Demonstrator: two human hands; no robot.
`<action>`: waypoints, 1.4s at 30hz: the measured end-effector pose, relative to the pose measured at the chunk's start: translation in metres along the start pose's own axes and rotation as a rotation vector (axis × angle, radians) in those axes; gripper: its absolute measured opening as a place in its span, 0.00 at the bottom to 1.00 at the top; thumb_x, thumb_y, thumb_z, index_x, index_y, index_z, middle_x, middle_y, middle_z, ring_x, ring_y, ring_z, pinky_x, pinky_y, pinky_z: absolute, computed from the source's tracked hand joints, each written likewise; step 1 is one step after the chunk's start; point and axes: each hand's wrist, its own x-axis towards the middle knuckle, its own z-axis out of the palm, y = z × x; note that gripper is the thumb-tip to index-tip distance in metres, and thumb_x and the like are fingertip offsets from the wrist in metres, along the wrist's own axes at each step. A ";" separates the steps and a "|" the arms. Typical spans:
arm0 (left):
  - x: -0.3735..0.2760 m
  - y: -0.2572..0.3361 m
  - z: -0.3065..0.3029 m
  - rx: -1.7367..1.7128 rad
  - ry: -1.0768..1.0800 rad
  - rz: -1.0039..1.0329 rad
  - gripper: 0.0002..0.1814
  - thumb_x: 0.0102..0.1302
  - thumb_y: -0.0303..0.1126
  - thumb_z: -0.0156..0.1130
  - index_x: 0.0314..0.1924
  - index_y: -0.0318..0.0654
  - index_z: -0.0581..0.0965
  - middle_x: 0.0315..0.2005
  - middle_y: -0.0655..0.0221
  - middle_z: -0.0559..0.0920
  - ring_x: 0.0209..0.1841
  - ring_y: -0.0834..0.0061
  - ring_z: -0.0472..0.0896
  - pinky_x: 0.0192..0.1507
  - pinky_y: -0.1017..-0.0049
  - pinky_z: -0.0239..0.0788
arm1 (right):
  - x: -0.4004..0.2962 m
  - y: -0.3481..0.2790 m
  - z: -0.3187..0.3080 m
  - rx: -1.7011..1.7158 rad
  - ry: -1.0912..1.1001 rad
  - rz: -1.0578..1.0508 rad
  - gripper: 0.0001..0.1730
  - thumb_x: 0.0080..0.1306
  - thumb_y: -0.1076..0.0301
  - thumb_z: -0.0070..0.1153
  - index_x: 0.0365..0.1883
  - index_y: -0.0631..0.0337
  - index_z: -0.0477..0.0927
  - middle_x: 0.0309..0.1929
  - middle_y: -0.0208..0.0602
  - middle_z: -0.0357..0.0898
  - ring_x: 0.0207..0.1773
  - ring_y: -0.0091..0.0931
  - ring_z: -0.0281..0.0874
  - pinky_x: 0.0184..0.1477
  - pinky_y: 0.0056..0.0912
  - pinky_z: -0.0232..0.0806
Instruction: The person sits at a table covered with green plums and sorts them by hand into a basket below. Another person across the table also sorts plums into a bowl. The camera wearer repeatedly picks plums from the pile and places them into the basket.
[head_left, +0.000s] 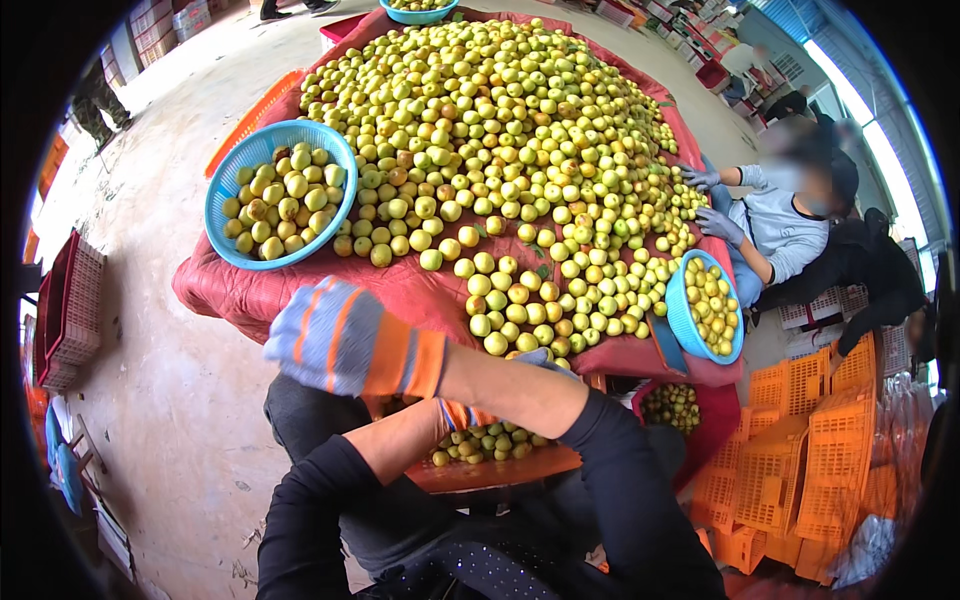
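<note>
My forearms cross, the right over the left. My right hand (330, 337), in a grey knitted glove with orange stripes, is off to the left, in front of the blue plastic basket (217, 217) of fruit. Its fingers curl away under the hand, so their contents are hidden. Below my right forearm, my left hand (541, 360) reaches towards the near edge of the heap of small yellow-green fruits (495, 127), which look like jujubes. Most of that hand is covered. Between my knees an orange crate (495, 478) holds more fruit.
A red quilted cover (375, 289) lies under the heap. At the right, another blue basket (679, 307) holds fruit near a co-worker (780, 217) with gloved hands. Orange crates (772, 465) are stacked lower right. Red-and-white crates (75, 315) stand on the floor at left.
</note>
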 end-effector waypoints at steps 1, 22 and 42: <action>-0.003 0.004 0.005 0.012 -0.012 -0.004 0.17 0.68 0.39 0.51 0.54 0.44 0.72 0.48 0.68 0.77 0.50 0.72 0.75 0.54 0.68 0.66 | 0.003 -0.009 0.005 0.006 -0.013 -0.022 0.08 0.58 0.60 0.55 0.35 0.48 0.76 0.34 0.25 0.75 0.41 0.28 0.73 0.38 0.34 0.66; -0.009 0.025 0.034 0.127 -0.163 -0.059 0.18 0.66 0.35 0.56 0.54 0.40 0.72 0.49 0.67 0.77 0.52 0.74 0.74 0.56 0.72 0.65 | -0.041 -0.060 0.006 0.118 -0.068 -0.009 0.09 0.57 0.60 0.54 0.36 0.46 0.73 0.34 0.25 0.73 0.42 0.27 0.72 0.40 0.33 0.64; -0.018 0.034 0.038 0.034 -0.223 0.007 0.11 0.65 0.33 0.55 0.46 0.39 0.73 0.37 0.67 0.80 0.44 0.75 0.78 0.49 0.73 0.70 | -0.042 -0.074 0.011 0.113 -0.066 -0.015 0.10 0.57 0.60 0.53 0.38 0.44 0.70 0.34 0.25 0.70 0.43 0.26 0.70 0.41 0.32 0.63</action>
